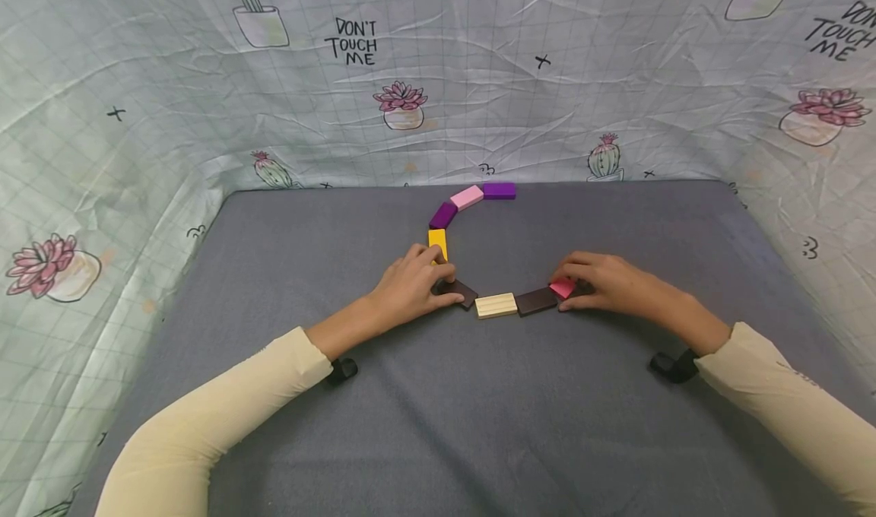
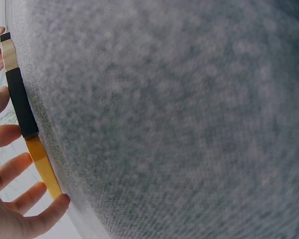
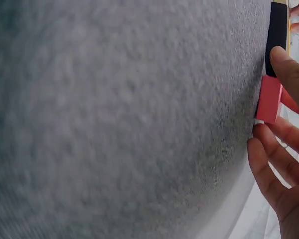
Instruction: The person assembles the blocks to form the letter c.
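Observation:
A curved row of flat rectangular blocks lies on the grey cloth. My left hand [image 1: 414, 285] holds a dark brown block [image 1: 468, 294] between thumb and index finger. In the left wrist view, its other fingers spread along the yellow block [image 2: 44, 167], which touches the dark one. My right hand [image 1: 609, 283] holds a pinkish-red block [image 3: 269, 99] at the row's right end, fingers behind it and around its end. The right thumb lies against another dark brown block [image 1: 537, 301]. Between the two dark blocks sits a pale wooden block [image 1: 496, 306].
Beyond the yellow block the row curves back through a dark purple block [image 1: 443, 215], a light pink block [image 1: 468, 198] and a purple block [image 1: 499, 191]. A printed cloth wall [image 1: 479, 106] rises behind the grey surface [image 1: 424, 426].

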`<action>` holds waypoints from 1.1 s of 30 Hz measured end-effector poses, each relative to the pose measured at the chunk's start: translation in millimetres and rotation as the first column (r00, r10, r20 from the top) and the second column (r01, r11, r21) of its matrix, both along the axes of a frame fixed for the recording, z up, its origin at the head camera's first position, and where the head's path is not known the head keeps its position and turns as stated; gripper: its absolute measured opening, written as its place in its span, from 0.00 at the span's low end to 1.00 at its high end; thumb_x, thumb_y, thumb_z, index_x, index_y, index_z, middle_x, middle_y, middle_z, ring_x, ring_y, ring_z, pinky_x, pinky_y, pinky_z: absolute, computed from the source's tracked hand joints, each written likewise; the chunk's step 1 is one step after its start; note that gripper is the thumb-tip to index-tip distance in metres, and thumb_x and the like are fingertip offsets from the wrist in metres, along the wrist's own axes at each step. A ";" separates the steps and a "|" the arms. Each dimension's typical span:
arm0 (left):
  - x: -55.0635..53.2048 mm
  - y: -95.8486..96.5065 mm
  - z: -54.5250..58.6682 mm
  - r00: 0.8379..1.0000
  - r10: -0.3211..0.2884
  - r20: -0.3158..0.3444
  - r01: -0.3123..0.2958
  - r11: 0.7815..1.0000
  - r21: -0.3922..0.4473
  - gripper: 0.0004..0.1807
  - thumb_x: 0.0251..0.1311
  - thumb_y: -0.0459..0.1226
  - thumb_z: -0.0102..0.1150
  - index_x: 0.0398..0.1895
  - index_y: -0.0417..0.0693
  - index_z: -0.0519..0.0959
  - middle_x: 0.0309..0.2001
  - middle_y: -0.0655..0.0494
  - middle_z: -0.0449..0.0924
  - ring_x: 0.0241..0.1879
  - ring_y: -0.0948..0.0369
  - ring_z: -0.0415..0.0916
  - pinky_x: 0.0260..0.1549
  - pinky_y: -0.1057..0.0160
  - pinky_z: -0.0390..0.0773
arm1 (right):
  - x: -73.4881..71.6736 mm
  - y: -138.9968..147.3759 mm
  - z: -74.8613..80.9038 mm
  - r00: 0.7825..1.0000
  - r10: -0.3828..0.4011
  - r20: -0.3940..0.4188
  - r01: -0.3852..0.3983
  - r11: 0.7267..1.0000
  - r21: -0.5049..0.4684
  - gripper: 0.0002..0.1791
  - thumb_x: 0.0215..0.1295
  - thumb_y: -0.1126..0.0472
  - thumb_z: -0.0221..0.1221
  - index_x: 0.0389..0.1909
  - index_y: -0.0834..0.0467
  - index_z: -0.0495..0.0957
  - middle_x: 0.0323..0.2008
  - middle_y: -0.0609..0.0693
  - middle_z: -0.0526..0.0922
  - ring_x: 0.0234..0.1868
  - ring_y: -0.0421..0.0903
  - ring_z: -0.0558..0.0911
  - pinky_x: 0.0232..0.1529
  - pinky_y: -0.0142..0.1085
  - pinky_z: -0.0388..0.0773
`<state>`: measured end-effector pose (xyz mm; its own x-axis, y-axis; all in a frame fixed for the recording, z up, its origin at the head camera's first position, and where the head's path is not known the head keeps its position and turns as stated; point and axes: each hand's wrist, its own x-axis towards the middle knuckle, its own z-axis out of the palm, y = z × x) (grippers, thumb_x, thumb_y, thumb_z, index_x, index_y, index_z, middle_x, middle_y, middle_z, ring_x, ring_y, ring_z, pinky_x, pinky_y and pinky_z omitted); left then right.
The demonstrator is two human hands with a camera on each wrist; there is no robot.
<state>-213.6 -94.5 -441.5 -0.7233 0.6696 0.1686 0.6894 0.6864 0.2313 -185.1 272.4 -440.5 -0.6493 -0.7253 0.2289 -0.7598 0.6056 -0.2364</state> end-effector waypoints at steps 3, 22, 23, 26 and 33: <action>0.0 -0.1 0.4 1.000 -0.001 0.002 0.001 1.000 0.003 0.15 0.60 0.56 0.70 0.35 0.57 0.83 0.43 0.56 0.74 0.47 0.52 0.69 0.31 0.56 0.76 | 1.2 -2.4 -0.2 1.000 -0.025 0.004 0.025 1.000 0.004 0.21 0.53 0.53 0.77 0.47 0.55 0.84 0.46 0.48 0.83 0.39 0.42 0.80 0.38 0.42 0.80; -1.7 -0.2 2.5 1.000 0.005 0.015 -0.005 1.000 -0.005 0.16 0.59 0.56 0.70 0.36 0.57 0.83 0.44 0.56 0.74 0.49 0.52 0.70 0.33 0.55 0.78 | 6.5 -8.6 3.0 0.997 -0.071 0.000 0.071 0.997 0.016 0.23 0.53 0.58 0.77 0.50 0.56 0.84 0.48 0.52 0.83 0.38 0.44 0.82 0.35 0.41 0.81; -1.6 -0.3 2.4 1.000 0.005 0.013 -0.005 1.000 -0.006 0.16 0.59 0.56 0.70 0.36 0.57 0.83 0.44 0.56 0.74 0.49 0.52 0.70 0.33 0.55 0.78 | 6.6 -8.5 3.1 0.998 -0.063 -0.006 0.063 0.998 0.011 0.23 0.53 0.58 0.77 0.50 0.56 0.84 0.48 0.52 0.83 0.38 0.44 0.82 0.35 0.41 0.81; -1.1 -0.2 2.3 1.000 0.004 0.010 -0.004 1.000 -0.010 0.16 0.59 0.56 0.70 0.36 0.57 0.83 0.44 0.56 0.74 0.48 0.52 0.70 0.33 0.55 0.78 | 7.3 -5.6 5.1 0.999 -0.053 -0.009 0.053 0.999 -0.004 0.23 0.53 0.59 0.77 0.51 0.56 0.84 0.49 0.51 0.83 0.42 0.46 0.83 0.39 0.44 0.82; 0.9 1.9 5.0 1.000 0.006 0.023 -0.005 0.998 -0.059 0.17 0.61 0.56 0.69 0.40 0.56 0.82 0.44 0.56 0.72 0.47 0.52 0.68 0.30 0.57 0.76 | 15.5 17.2 20.7 0.984 -0.178 0.003 0.178 0.984 0.002 0.26 0.54 0.61 0.76 0.55 0.55 0.83 0.53 0.51 0.82 0.53 0.52 0.82 0.49 0.52 0.80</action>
